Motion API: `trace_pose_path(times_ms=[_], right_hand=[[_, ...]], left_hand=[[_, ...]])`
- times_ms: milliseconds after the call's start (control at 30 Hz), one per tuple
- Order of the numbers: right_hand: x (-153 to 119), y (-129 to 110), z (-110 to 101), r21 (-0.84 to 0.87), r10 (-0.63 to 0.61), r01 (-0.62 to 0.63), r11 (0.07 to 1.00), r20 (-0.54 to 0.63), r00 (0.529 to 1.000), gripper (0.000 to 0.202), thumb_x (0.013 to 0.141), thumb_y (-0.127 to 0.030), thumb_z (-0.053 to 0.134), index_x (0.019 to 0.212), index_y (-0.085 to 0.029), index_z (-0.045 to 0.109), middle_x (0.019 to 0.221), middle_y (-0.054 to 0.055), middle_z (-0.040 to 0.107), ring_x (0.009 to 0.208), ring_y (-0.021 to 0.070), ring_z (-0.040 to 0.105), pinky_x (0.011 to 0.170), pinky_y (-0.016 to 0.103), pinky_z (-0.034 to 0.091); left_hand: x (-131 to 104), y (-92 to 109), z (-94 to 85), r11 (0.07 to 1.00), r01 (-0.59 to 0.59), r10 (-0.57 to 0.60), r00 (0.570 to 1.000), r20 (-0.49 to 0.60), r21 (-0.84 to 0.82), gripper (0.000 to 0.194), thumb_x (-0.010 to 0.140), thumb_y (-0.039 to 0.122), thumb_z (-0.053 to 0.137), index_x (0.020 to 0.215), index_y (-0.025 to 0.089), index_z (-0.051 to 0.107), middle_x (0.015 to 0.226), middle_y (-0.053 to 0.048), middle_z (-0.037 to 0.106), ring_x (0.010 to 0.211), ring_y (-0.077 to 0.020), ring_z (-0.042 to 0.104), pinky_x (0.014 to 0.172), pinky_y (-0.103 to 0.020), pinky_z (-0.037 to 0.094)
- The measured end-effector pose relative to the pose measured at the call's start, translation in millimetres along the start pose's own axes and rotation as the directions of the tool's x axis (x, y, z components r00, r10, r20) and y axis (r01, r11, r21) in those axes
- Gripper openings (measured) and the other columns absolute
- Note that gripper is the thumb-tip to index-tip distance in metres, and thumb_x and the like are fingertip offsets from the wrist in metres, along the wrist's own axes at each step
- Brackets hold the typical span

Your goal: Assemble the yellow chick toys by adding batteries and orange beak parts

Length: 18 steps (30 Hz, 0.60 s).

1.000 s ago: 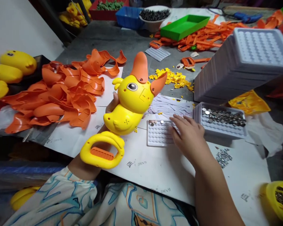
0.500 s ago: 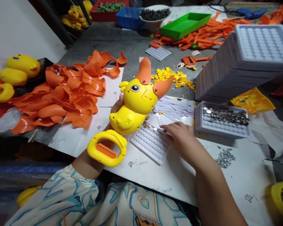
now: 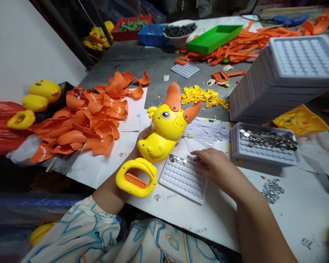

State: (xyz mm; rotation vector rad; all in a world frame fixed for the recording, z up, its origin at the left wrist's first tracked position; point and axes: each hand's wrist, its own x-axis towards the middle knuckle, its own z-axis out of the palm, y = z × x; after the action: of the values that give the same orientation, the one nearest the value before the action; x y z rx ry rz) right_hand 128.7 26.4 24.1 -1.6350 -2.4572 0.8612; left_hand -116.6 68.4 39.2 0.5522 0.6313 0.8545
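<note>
Duck toy partly hides the left hand behind it.

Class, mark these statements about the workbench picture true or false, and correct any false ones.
1. The left hand holds the yellow duck toy. True.
2. The right hand is in the pile of orange shells. False: it is at the shallow white tray in front of the person.
3. The two halves of the toy's orange bill are spread apart. True.
4. The tall stack of trays stands to the left of the toy. False: it stands to the right.
5. Small silvery parts lie loose on white paper. True.
</note>
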Motion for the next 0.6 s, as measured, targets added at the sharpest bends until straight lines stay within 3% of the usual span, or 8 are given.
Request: trace_pose_path(times_ms=[133, 233, 300, 333, 400, 467, 533, 600], right_hand=[[1.4, 1.3, 0.8, 0.038, 0.025, -0.021, 0.999, -0.132, 0.991, 0.030, 0.095, -0.021, 0.052, 0.121, -0.017, 0.067, 0.108, 0.008, 0.067, 0.104, 0.0259, 0.061, 0.091, 0.042, 0.049], [1.1, 2.7, 3.1, 0.030, -0.096, 0.111, 0.993, -0.322, 0.942, 0.021, 0.093, -0.021, 0.056, 0.108, -0.015, 0.069, 0.099, 0.007, 0.068, 0.093, 0.0235, 0.063, 0.081, 0.037, 0.050], [-1.0, -0.2, 2.8, 0.055, -0.163, 0.225, 0.973, -0.525, 0.836, 0.011, 0.093, -0.020, 0.059, 0.097, -0.015, 0.068, 0.090, 0.004, 0.067, 0.083, 0.0176, 0.063, 0.074, 0.029, 0.049], [-3.0, -2.8, 1.9, 0.093, -0.144, 0.265, 0.960, -0.649, 0.747, 0.009, 0.093, -0.019, 0.059, 0.094, -0.015, 0.067, 0.087, 0.003, 0.066, 0.079, 0.0146, 0.062, 0.072, 0.026, 0.047], [-9.0, -9.0, -1.2, 0.221, -0.004, 0.369, 0.903, -0.853, 0.522, 0.009, 0.094, -0.022, 0.063, 0.100, -0.017, 0.068, 0.088, 0.003, 0.065, 0.078, 0.0118, 0.060, 0.072, 0.024, 0.046], [-16.9, -15.1, -5.3, 0.341, 0.153, 0.521, 0.783, -0.916, 0.370, 0.029, 0.092, -0.035, 0.069, 0.117, -0.021, 0.068, 0.102, 0.006, 0.065, 0.090, 0.0145, 0.062, 0.079, 0.026, 0.049], [-25.0, -20.8, -9.2, 0.412, 0.211, 0.634, 0.655, -0.905, 0.371, 0.054, 0.085, -0.050, 0.075, 0.132, -0.025, 0.063, 0.119, 0.009, 0.061, 0.108, 0.0195, 0.062, 0.093, 0.032, 0.052], [-30.5, -25.9, -11.6, 0.433, 0.207, 0.640, 0.635, -0.893, 0.400, 0.066, 0.079, -0.049, 0.082, 0.137, -0.028, 0.061, 0.128, 0.009, 0.058, 0.117, 0.0225, 0.060, 0.105, 0.037, 0.050]], left_hand=[[-0.5, -5.1, 5.6, 1.000, -0.013, 0.013, 1.000, -0.006, 0.008, 0.073, 0.065, 0.055, 0.081, 0.122, 0.014, 0.059, 0.103, -0.010, 0.074, 0.081, -0.0238, 0.070, 0.066, -0.031, 0.056], [-2.2, -5.5, 14.9, 0.997, -0.048, 0.047, 0.999, 0.015, 0.053, 0.071, 0.064, 0.050, 0.084, 0.120, 0.016, 0.056, 0.098, -0.007, 0.072, 0.076, -0.0232, 0.068, 0.066, -0.034, 0.056], [-3.7, -8.2, 22.0, 0.996, -0.070, 0.069, 0.997, 0.017, 0.061, 0.065, 0.065, 0.046, 0.084, 0.117, 0.017, 0.057, 0.095, -0.006, 0.071, 0.075, -0.0232, 0.068, 0.066, -0.034, 0.056], [-4.7, -11.2, 25.5, 0.995, -0.083, 0.082, 0.996, 0.019, 0.056, 0.064, 0.064, 0.043, 0.085, 0.116, 0.017, 0.058, 0.096, -0.006, 0.071, 0.077, -0.0237, 0.068, 0.067, -0.035, 0.056], [-7.9, -21.3, 32.6, 0.994, -0.096, 0.093, 0.994, 0.049, 0.052, 0.069, 0.060, 0.034, 0.087, 0.121, 0.020, 0.059, 0.104, -0.008, 0.070, 0.085, -0.0259, 0.069, 0.073, -0.037, 0.057], [-12.2, -35.1, 38.8, 0.992, -0.096, 0.089, 0.992, 0.088, 0.084, 0.077, 0.056, 0.029, 0.090, 0.127, 0.024, 0.061, 0.117, -0.010, 0.066, 0.099, -0.0291, 0.067, 0.082, -0.041, 0.056], [-16.6, -49.4, 43.2, 0.966, -0.167, 0.146, 0.983, 0.114, 0.199, 0.081, 0.048, 0.025, 0.095, 0.124, 0.029, 0.068, 0.126, -0.008, 0.060, 0.115, -0.0311, 0.061, 0.093, -0.042, 0.053], [-19.9, -60.4, 45.9, 0.903, -0.272, 0.234, 0.961, 0.151, 0.334, 0.083, 0.038, 0.022, 0.099, 0.117, 0.032, 0.074, 0.129, -0.006, 0.055, 0.125, -0.0314, 0.053, 0.104, -0.041, 0.048]])
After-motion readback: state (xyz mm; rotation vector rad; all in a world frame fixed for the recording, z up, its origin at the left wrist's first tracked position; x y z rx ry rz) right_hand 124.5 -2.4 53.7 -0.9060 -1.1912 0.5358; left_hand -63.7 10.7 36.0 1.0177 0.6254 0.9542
